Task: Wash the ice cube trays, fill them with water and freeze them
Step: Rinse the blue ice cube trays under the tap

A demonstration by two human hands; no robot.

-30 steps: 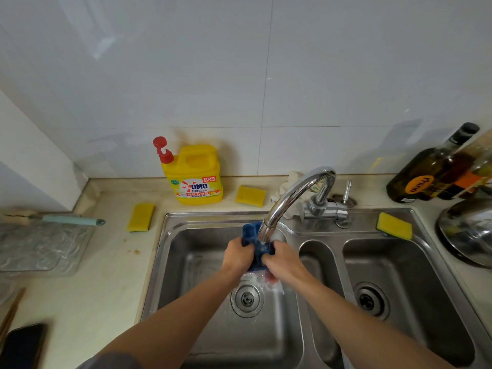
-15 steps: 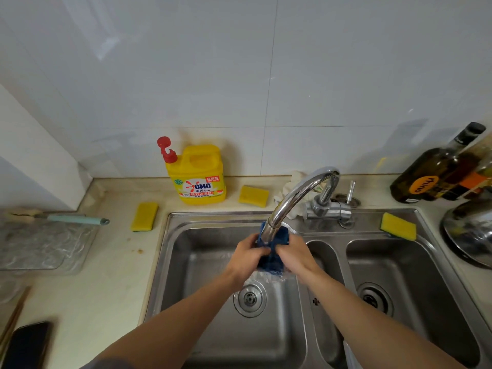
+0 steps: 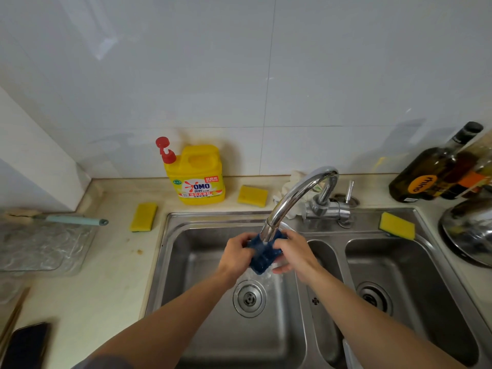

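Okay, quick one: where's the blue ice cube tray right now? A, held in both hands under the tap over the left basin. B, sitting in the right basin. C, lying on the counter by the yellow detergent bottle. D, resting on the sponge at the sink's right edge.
A: the left hand and right hand grip the blue ice cube tray just under the faucet spout, above the left basin.

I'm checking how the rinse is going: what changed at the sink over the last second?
The blue ice cube tray shifted slightly right, further under the faucet, as both hands turned it. The left hand and right hand still grip it, water still runs, and the detergent bottle has not moved.
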